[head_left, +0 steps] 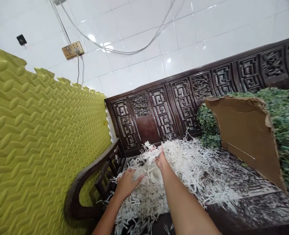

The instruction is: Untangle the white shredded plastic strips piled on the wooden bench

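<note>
White, twig-like plastic pieces [190,166] lie in a big tangled pile on a dark carved wooden bench. My right hand [160,156] reaches to the back of the pile, its fingers closed around a bunch of white pieces [150,151] and partly hidden by them. Nearer the bench's left armrest, my left hand [128,182] rests at the pile's left side, thumb apart from the fingers, holding nothing.
A curved wooden armrest [73,192] and a yellow-green foam mat [44,147] stand on the left. To the right, a cardboard piece [247,133] leans against green foliage [286,117]. Behind are the carved backrest [148,129] and a tiled wall with a socket [73,50].
</note>
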Demonstrator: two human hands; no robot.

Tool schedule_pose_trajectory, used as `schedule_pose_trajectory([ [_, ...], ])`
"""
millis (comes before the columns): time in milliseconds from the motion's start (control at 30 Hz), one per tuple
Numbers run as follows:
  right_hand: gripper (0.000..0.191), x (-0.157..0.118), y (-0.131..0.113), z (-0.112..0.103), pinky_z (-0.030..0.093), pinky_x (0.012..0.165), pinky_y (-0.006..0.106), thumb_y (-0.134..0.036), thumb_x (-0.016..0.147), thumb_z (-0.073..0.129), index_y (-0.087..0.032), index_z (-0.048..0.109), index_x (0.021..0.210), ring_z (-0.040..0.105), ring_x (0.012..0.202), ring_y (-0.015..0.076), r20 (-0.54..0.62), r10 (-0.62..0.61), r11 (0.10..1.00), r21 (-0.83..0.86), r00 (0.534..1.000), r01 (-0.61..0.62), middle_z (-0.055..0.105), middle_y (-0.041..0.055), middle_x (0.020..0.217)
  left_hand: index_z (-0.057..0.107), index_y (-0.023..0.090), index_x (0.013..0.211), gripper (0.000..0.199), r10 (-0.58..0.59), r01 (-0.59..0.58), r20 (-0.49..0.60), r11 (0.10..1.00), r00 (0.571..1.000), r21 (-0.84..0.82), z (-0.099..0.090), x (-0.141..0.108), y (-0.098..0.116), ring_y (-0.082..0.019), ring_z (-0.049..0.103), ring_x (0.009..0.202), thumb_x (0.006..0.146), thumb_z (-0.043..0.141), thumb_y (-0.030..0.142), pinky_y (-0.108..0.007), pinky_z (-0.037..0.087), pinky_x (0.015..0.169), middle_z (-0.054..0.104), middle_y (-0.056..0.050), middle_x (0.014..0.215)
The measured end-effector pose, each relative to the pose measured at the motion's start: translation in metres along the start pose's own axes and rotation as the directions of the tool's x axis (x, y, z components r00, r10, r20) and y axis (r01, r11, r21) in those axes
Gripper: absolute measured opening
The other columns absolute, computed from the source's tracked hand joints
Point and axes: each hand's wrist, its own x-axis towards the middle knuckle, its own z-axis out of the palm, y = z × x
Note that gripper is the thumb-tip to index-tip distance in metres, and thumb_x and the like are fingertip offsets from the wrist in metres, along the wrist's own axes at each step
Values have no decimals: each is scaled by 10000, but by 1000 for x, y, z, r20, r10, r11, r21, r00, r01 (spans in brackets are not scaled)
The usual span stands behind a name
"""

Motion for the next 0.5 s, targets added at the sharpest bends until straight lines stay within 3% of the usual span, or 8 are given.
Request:
schedule_pose_trajectory([
  [100,950,-2,-2,10,468,516,248,-200,704,600,-351,113,1506,668,762,185,46,58,996,64,997,-61,672,48,1127,600,239,1184,597,-84,56,-251,991,964,-118,-20,5,9,-292,514,1212,845,369,674,-435,367,1009,572,-93,1274],
  [167,957,-5,-4,14,468,545,243,-213,690,642,-351,157,1503,661,767,176,91,89,992,76,992,-96,682,42,1104,636,221,1057,575,-140,61,-344,971,929,-229,-28,12,13,-281,550,1150,842,369,683,-399,395,970,624,-92,1178],
  [267,949,-10,-6,17,474,589,256,-244,680,693,-324,218,1497,651,751,173,160,123,989,59,979,-134,697,56,1068,634,194,904,595,-212,84,-252,896,944,-437,-30,32,16,-250,624,971,803,395,729,-333,455,849,679,-88,980],
  [367,927,-14,-9,19,464,605,255,-214,667,703,-305,271,1482,636,724,163,222,140,989,15,965,-147,702,51,1053,621,189,911,618,-259,148,-137,832,956,-535,-23,57,17,-225,650,795,693,532,761,-290,477,702,681,-61,821],
  [500,948,-15,-12,22,453,604,239,-119,617,688,-277,309,1471,628,698,152,269,157,987,-71,950,-143,701,25,957,591,195,997,653,-281,138,-144,781,949,-609,-8,83,18,-174,633,642,610,660,717,-238,453,568,653,-13,731],
])
